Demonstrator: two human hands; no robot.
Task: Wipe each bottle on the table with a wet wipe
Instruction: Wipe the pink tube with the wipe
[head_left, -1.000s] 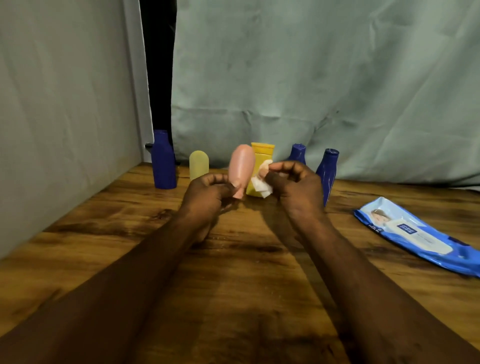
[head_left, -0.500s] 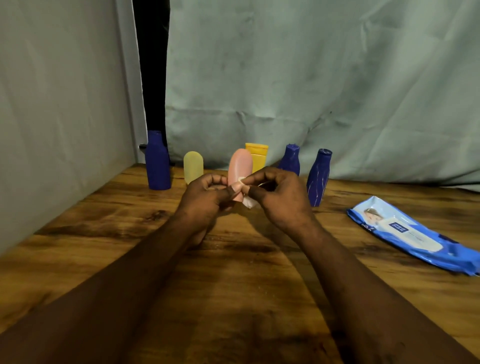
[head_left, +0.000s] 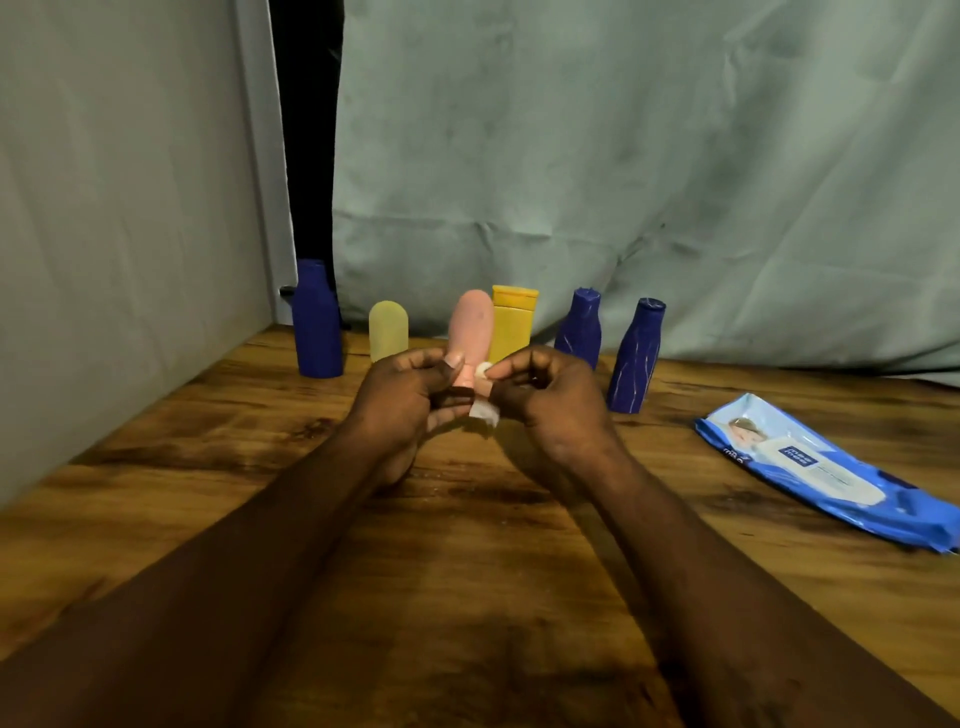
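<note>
Two hands meet over the wooden tabletop (head_left: 467, 571), a bit closer to its far edge than to its near edge. The left hand (head_left: 410, 400) holds the bottom end of a pink bottle (head_left: 471, 327), with its fingers and thumb curled round it. The pink bottle points up and is held between the two hands. The right hand (head_left: 550, 400) pinches a small white wet wipe (head_left: 484, 410) and presses it on the low part of the pink bottle. A bit of the wet wipe hangs down under the fingers. Five more bottles stand in a row along the far edge. A big dark blue bottle (head_left: 316, 327) is by the far left corner. Next to it is a short pale yellow bottle (head_left: 388, 330). Then comes an orange-yellow bottle (head_left: 511, 327) with a flat cap, just behind the pink bottle. Right of that stand a second dark blue bottle (head_left: 581, 327) and a third dark blue bottle (head_left: 635, 358). A blue pack of wipes (head_left: 826, 467) lies flat near the right edge, well apart from the hands. A grey-green cloth (head_left: 623, 156) hangs behind the far edge.
</note>
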